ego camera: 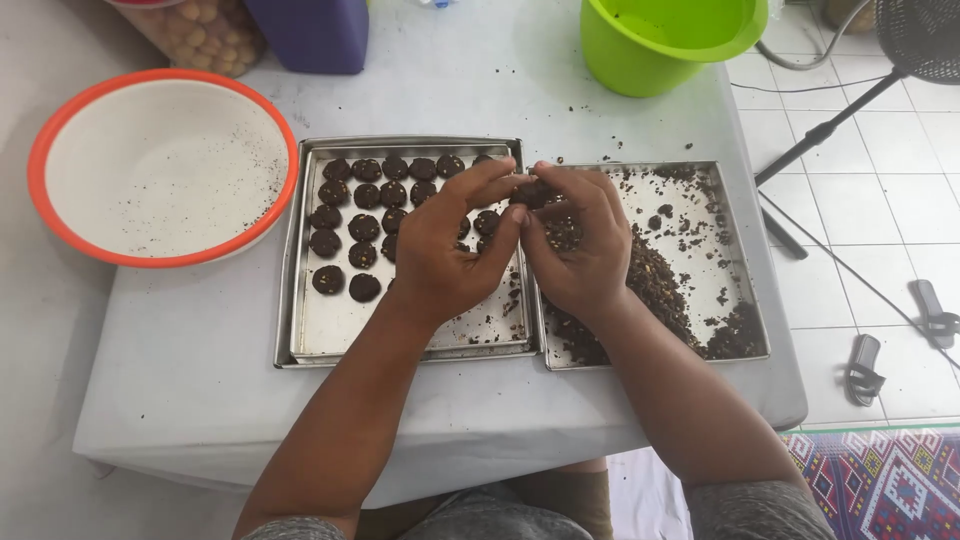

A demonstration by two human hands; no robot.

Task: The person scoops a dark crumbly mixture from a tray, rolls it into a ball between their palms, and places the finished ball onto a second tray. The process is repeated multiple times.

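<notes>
While pinched between the fingertips of left hand [440, 255] and right hand [580, 250], dough lump [530, 190] raised above the seam of two trays [300, 250], both curled round it

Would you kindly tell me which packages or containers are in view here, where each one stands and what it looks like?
Clear jar: far left table edge, see-through, filled with pale round pieces.
Purple box: far edge beside the jar, square-sided, plain dark purple.
Green tub: far right of the table, round, bright green.
No labels, signs or screens show.
</notes>
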